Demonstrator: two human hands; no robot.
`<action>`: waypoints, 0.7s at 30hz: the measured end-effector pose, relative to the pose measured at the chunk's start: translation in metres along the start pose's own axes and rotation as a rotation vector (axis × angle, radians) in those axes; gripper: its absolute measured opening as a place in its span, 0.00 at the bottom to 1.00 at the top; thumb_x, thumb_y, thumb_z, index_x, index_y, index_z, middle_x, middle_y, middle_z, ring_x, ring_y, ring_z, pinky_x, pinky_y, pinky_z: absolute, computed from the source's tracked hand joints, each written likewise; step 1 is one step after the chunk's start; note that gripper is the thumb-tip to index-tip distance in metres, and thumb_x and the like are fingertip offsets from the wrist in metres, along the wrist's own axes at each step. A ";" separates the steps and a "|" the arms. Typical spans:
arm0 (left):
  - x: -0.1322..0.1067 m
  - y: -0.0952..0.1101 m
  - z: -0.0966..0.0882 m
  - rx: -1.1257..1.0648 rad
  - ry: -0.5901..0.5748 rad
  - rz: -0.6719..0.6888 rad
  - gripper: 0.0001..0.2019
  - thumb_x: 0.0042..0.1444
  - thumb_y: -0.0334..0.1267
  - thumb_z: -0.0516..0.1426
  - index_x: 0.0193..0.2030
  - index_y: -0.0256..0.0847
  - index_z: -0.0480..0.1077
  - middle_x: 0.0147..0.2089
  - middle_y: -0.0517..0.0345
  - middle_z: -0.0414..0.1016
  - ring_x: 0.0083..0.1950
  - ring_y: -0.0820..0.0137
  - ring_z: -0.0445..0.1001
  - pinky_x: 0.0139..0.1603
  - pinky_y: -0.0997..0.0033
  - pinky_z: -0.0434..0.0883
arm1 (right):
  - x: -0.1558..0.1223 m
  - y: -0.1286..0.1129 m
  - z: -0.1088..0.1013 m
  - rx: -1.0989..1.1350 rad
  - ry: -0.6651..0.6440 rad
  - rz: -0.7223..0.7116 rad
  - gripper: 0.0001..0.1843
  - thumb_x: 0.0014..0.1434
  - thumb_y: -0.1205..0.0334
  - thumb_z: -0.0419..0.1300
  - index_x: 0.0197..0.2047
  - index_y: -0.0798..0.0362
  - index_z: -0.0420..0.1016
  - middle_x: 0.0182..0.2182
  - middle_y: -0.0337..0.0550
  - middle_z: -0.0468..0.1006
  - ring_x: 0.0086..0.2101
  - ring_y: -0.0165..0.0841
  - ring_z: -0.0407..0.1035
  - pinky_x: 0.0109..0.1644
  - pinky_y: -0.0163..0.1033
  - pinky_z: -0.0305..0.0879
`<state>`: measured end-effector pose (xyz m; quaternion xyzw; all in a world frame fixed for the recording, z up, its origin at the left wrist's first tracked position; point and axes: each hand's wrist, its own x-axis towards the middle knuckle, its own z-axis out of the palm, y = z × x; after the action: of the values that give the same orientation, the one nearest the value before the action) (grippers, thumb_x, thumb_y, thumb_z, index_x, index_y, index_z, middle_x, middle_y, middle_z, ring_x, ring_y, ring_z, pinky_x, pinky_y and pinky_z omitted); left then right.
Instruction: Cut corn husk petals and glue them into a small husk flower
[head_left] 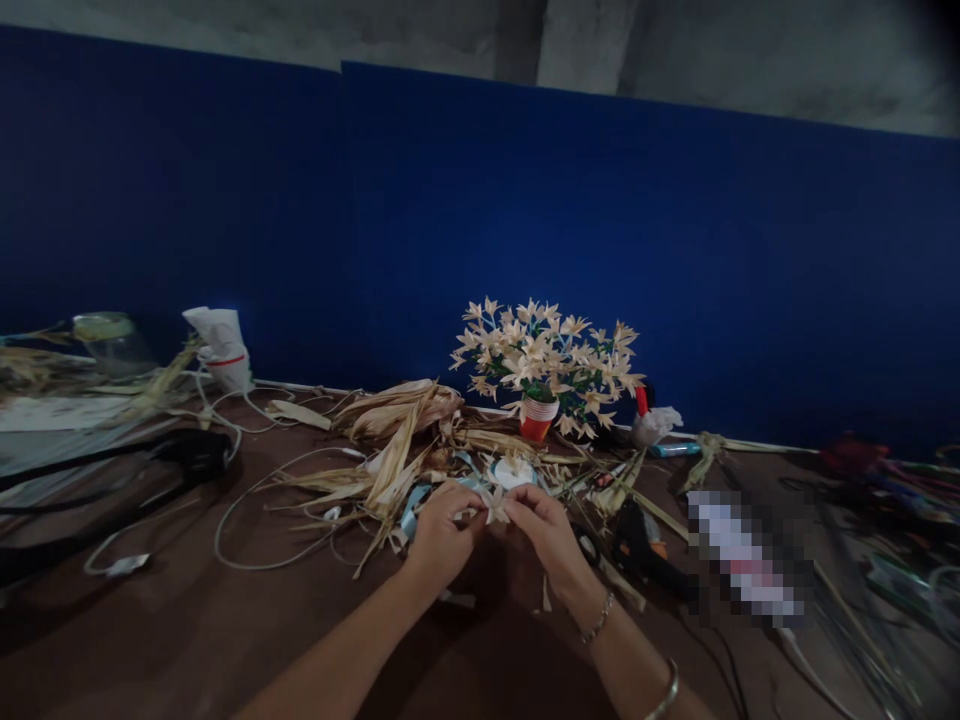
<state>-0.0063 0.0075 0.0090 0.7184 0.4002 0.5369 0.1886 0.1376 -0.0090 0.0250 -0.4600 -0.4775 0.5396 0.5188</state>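
A smooth, flat blue partition (480,210) stood behind the bouquet (532,350), and a dull brown tabletop (187,630) spread out in front of it. The bouquet itself was a bushy spray of pale, star-shaped blooms. To its left sprawled a heap of dried husks (397,415), papery, creased and straw-coloured, with frayed ends. In front of the bouquet I saw the left hand (442,525) and the right hand (546,525), close together, thumbs and fingertips pinched. Nearer me and right of the bouquet lay a curved black tool (637,540) with an orange patch. Just in front of the bouquet's ridged, red-and-white cup (537,420) was a round white disc (514,471), edged in blue. Smallest was the flower (495,508), thin and sharp-petalled, clamped between both hands, in front of the bouquet and slightly left.
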 end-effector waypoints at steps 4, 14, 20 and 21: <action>0.000 0.002 0.001 0.009 -0.019 0.025 0.07 0.46 0.28 0.53 0.22 0.40 0.70 0.24 0.58 0.71 0.30 0.70 0.68 0.33 0.72 0.65 | -0.002 -0.002 0.000 0.011 0.032 0.036 0.09 0.41 0.60 0.61 0.21 0.55 0.65 0.16 0.32 0.62 0.19 0.23 0.54 0.23 0.29 0.50; -0.004 -0.003 0.003 0.078 -0.115 0.072 0.06 0.48 0.31 0.57 0.22 0.40 0.70 0.24 0.59 0.71 0.31 0.70 0.67 0.34 0.71 0.63 | -0.001 -0.004 -0.002 -0.011 0.008 0.005 0.12 0.41 0.56 0.63 0.22 0.55 0.67 0.14 0.30 0.60 0.17 0.22 0.50 0.21 0.30 0.46; -0.004 0.000 0.002 0.095 -0.117 0.161 0.08 0.50 0.32 0.56 0.21 0.41 0.70 0.23 0.60 0.72 0.31 0.70 0.67 0.37 0.69 0.62 | 0.001 0.001 -0.006 0.131 -0.054 0.129 0.13 0.41 0.58 0.64 0.19 0.56 0.65 0.14 0.31 0.61 0.17 0.22 0.53 0.21 0.29 0.47; -0.004 0.000 0.002 0.092 -0.111 0.160 0.07 0.50 0.33 0.56 0.22 0.41 0.70 0.24 0.59 0.72 0.31 0.70 0.67 0.36 0.69 0.62 | 0.001 0.000 -0.006 0.142 -0.062 0.130 0.12 0.41 0.58 0.64 0.20 0.56 0.66 0.14 0.32 0.63 0.17 0.22 0.54 0.21 0.29 0.48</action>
<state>-0.0050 0.0051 0.0061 0.7845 0.3549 0.4906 0.1339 0.1434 -0.0077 0.0238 -0.4353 -0.4229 0.6186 0.4990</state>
